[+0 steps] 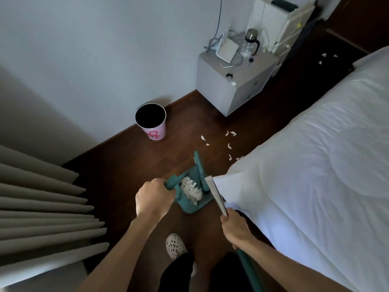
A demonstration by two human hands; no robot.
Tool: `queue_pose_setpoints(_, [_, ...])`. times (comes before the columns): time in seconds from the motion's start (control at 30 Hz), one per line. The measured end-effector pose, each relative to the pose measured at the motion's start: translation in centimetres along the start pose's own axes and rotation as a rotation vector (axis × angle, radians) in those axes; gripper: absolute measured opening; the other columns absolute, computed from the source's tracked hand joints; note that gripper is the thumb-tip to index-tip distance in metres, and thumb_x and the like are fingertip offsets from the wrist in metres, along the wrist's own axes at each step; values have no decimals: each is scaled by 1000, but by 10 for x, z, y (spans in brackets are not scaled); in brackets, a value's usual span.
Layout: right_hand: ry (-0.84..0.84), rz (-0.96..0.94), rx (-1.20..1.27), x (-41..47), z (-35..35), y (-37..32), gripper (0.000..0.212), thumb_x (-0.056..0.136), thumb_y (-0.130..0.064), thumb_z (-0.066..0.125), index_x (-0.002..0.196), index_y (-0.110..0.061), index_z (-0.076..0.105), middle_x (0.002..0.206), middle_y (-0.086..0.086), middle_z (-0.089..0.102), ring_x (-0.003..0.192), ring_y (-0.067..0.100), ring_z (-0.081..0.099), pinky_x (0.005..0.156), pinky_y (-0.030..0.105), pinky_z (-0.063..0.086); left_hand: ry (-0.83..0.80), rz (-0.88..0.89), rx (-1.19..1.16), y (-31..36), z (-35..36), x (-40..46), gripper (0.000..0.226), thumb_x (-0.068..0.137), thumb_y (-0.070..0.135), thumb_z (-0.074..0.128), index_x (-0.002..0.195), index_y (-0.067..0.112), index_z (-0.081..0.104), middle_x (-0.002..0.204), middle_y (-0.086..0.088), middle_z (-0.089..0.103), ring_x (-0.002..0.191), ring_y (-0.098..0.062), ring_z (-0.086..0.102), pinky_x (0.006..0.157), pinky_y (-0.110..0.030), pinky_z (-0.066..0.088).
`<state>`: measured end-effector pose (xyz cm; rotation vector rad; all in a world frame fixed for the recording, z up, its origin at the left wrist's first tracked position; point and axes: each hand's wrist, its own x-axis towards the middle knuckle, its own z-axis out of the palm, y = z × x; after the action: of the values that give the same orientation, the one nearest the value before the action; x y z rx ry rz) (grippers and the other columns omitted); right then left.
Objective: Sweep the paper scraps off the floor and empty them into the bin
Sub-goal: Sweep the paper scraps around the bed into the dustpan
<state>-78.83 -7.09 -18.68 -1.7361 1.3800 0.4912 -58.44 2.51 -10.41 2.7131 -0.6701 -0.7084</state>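
My left hand (152, 198) grips the handle of a teal dustpan (190, 207) that holds a heap of white paper scraps (192, 189). My right hand (236, 228) grips the broom handle (217, 197), silver above my fist and teal below it. The teal broom head (200, 169) rests at the dustpan's far edge. Several loose scraps (229, 146) lie on the dark wood floor beyond it, near the bed. A pink bin (151, 122) with a dark open mouth stands by the wall, further off to the left.
A white bed (315, 165) fills the right side. A grey nightstand (233, 85) with a bottle and cables stands at the wall. More scraps (324, 57) lie far right behind it. Beige curtain folds (42, 207) hang at left. My foot in a white clog (175, 246) is below the dustpan.
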Motion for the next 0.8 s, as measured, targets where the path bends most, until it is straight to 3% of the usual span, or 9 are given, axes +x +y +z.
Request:
queue_pose_setpoints(0.07, [16,20,41,21,-9,-19,24,102,-29,38,115,-14,53,102,9,63,81,22,62,73,39,54,-33,28,5,14,-4,29,17,81,38,59,75,24,68,65,5,65,63,-19,64,65,-37,59])
queue_pose_setpoints(0.2, [21,33,53,52,-32,-44,24,104,-27,36,113,-11,51,100,8,59,68,16,56,50,25,44,-52,89,22,44,-1,76,19,81,40,60,79,24,71,63,6,66,61,-18,66,67,-38,60])
queue_pose_setpoints(0.4, [25,116,146,104,-73,-55,29,103,-25,34,118,-9,53,105,12,62,72,18,56,50,26,41,-61,115,79,89,3,133,21,82,41,57,77,24,70,63,6,65,60,-18,65,65,-38,59])
queue_pose_setpoints(0.53, [57,171,190,134,-111,-59,33,103,-22,35,125,-6,52,121,16,61,88,26,54,73,32,43,-117,172,170,120,8,171,20,82,39,58,75,23,68,61,6,64,58,-16,64,64,-38,59])
queue_pose_setpoints(0.67, [90,269,254,173,-146,-52,33,102,-25,37,125,-8,54,117,16,63,99,35,64,87,47,56,-187,235,250,153,16,204,19,82,37,56,75,24,67,61,7,63,58,-13,62,64,-35,57])
queue_pose_setpoints(0.73, [99,289,273,191,-159,-49,32,101,-27,38,123,-9,54,113,17,64,97,37,66,86,48,57,-206,250,280,168,20,217,20,82,36,54,75,23,66,61,6,63,58,-14,62,64,-35,56])
queue_pose_setpoints(0.8, [121,307,309,208,-171,-50,30,102,-27,39,122,-11,53,109,16,65,87,34,66,74,44,59,-218,246,292,181,23,229,20,83,36,54,76,23,67,62,6,64,59,-14,62,65,-36,57])
